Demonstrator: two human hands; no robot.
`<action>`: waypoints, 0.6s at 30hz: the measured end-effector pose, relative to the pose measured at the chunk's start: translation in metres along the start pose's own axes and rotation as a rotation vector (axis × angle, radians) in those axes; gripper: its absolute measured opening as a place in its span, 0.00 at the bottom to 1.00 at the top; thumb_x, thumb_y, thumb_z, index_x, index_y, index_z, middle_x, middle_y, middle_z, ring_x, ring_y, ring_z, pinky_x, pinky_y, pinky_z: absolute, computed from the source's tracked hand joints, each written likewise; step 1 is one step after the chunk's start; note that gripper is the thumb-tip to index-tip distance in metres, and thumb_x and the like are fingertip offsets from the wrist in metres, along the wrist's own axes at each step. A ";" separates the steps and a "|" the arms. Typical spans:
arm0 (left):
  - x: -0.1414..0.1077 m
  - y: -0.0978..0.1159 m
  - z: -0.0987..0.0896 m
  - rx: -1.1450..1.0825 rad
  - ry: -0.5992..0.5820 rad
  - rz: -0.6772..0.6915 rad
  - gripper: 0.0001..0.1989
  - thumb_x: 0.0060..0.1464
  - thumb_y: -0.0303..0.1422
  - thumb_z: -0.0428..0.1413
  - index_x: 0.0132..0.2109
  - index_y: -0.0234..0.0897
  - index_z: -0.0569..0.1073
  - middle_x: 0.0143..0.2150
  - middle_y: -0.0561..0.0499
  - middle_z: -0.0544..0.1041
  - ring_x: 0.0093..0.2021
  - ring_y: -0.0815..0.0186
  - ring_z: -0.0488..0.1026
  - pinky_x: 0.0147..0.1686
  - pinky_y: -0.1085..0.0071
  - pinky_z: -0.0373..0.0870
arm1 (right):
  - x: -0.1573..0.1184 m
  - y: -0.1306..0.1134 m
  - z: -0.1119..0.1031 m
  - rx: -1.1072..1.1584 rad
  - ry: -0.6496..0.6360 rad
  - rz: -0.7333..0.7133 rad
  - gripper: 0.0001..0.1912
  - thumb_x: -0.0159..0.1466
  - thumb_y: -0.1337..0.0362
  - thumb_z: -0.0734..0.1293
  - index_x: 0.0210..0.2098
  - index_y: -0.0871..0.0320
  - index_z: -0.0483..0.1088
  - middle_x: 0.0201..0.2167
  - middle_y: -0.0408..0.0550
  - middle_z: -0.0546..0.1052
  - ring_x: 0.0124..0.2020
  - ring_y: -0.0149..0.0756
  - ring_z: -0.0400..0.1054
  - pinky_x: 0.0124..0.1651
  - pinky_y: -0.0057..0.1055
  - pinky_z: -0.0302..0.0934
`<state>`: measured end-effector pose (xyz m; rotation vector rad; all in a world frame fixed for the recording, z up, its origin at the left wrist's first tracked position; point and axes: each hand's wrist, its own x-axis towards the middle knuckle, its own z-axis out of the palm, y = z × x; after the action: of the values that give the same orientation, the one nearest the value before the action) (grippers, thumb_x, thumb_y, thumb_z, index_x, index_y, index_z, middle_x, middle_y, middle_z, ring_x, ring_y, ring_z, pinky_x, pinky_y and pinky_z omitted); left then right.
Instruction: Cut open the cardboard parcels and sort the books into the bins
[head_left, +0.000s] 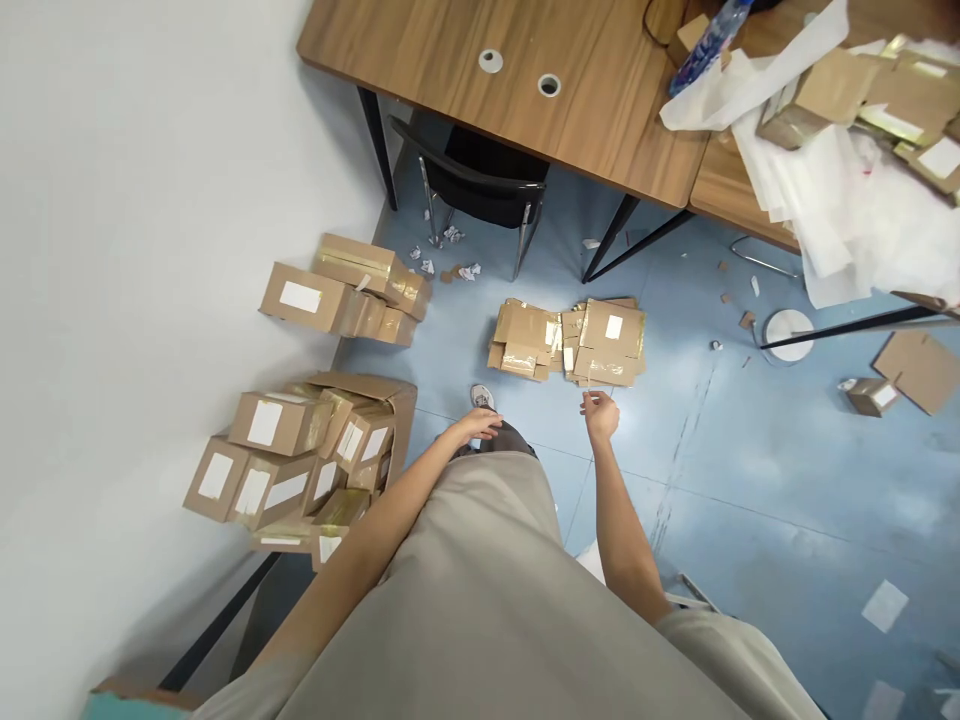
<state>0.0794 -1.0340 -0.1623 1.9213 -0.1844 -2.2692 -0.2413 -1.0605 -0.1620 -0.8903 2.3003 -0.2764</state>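
My left hand (478,425) hangs in front of my trousers, its fingers stretched out and holding nothing. To the right, my right hand (600,414) is closed in a pinch. A thin pale sliver seems to stick up from its fingertips, too small to name. Beyond that hand, a stack of flattened cardboard boxes (611,340) with tape and a white label lies on the floor. Beside it on the left is a second stack of flattened cardboard (523,338), also taped. Neither hand visibly touches the stacks.
Closed cardboard boxes (300,292) stand by the wall, with a large carton (405,425) full of boxes nearer me. Ahead are a wooden desk (600,120) and a black chair (487,190). Crumpled paper (469,272) litters the floor. White wrapping (847,200) hangs off the right-hand table.
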 end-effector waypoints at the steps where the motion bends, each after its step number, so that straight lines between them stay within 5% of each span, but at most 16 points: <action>1: -0.003 -0.002 -0.007 -0.018 0.010 0.014 0.15 0.49 0.34 0.73 0.41 0.34 0.79 0.45 0.41 0.84 0.39 0.62 0.80 0.41 0.72 0.73 | 0.002 -0.002 0.004 -0.002 -0.019 -0.011 0.16 0.65 0.53 0.68 0.40 0.56 0.82 0.35 0.53 0.86 0.34 0.43 0.80 0.46 0.36 0.67; 6: -0.027 -0.021 -0.044 -0.201 0.129 0.094 0.10 0.58 0.33 0.67 0.44 0.33 0.78 0.43 0.42 0.84 0.37 0.64 0.80 0.43 0.71 0.74 | 0.016 -0.021 0.032 0.044 -0.146 -0.097 0.20 0.61 0.48 0.69 0.38 0.58 0.81 0.33 0.51 0.85 0.31 0.42 0.79 0.40 0.32 0.67; 11: -0.052 -0.064 -0.058 -0.389 0.268 0.132 0.13 0.53 0.33 0.71 0.41 0.36 0.76 0.40 0.43 0.84 0.35 0.63 0.81 0.41 0.70 0.76 | 0.022 -0.039 0.047 0.081 -0.267 -0.166 0.21 0.54 0.45 0.72 0.29 0.57 0.76 0.21 0.44 0.80 0.26 0.41 0.78 0.37 0.32 0.68; 18: -0.090 -0.121 -0.057 -0.622 0.372 0.292 0.19 0.45 0.35 0.74 0.41 0.34 0.78 0.40 0.41 0.84 0.36 0.61 0.81 0.44 0.64 0.77 | -0.033 -0.079 0.065 0.092 -0.573 -0.393 0.25 0.47 0.39 0.74 0.24 0.56 0.74 0.20 0.45 0.79 0.27 0.43 0.77 0.35 0.35 0.70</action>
<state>0.1447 -0.8968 -0.1088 1.7765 0.2449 -1.5063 -0.1399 -1.0951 -0.1633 -1.1922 1.5711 -0.2501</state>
